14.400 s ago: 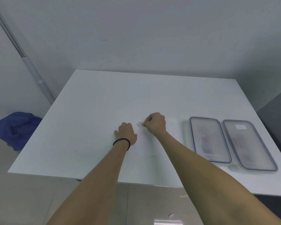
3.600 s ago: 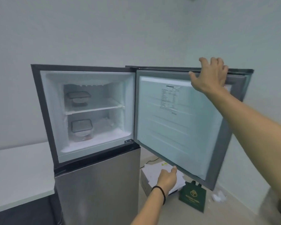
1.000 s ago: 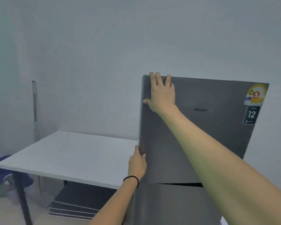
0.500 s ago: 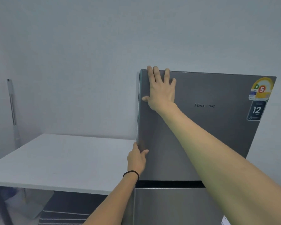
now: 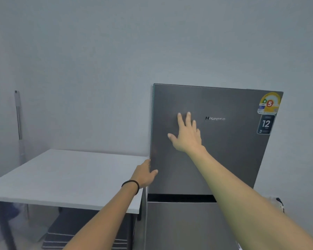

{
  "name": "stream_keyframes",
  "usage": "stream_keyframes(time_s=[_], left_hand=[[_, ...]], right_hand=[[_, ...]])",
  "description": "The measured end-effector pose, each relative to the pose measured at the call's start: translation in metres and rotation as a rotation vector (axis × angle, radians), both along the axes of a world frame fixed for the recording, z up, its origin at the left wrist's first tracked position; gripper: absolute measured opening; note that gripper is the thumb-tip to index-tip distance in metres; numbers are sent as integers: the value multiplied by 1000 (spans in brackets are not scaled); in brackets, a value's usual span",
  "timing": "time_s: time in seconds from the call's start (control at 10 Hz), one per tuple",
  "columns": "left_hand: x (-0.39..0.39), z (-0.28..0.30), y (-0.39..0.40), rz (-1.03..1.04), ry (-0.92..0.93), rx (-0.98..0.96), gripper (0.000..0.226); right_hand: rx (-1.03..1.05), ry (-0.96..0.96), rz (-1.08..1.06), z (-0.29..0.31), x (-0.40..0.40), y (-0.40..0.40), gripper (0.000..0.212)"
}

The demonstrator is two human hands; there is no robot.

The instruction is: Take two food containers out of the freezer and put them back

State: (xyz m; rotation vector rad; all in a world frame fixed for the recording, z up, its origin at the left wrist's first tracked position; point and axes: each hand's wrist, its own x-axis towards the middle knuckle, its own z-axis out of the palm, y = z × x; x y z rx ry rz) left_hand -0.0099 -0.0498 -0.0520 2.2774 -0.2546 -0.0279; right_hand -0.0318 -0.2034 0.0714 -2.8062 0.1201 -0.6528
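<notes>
A: What's on the table (image 5: 65, 175)?
B: Nothing. The left hand (image 5: 145, 175) hooks the freezer door (image 5: 224, 150) edge; the right hand (image 5: 186, 136), fingers spread, lies flat on it.
A: The containers?
B: Unseen, presumably inside. The door looks shut; the next move is to let go.

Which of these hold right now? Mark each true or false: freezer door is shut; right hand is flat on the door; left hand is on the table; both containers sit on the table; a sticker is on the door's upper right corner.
1. The freezer door is shut. True.
2. The right hand lies flat on the door. True.
3. The left hand rests on the table. False: it holds the door's left edge.
4. Both containers sit on the table. False: none shows there.
5. A sticker is at the door's upper right corner. True.
</notes>
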Motion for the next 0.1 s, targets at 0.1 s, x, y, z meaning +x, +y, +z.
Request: stream_keyframes(time_s=[0.1], left_hand=[[-32, 5, 0, 30, -50, 80, 61]], right_hand=[[45, 144, -37, -30, -34, -21, 83]])
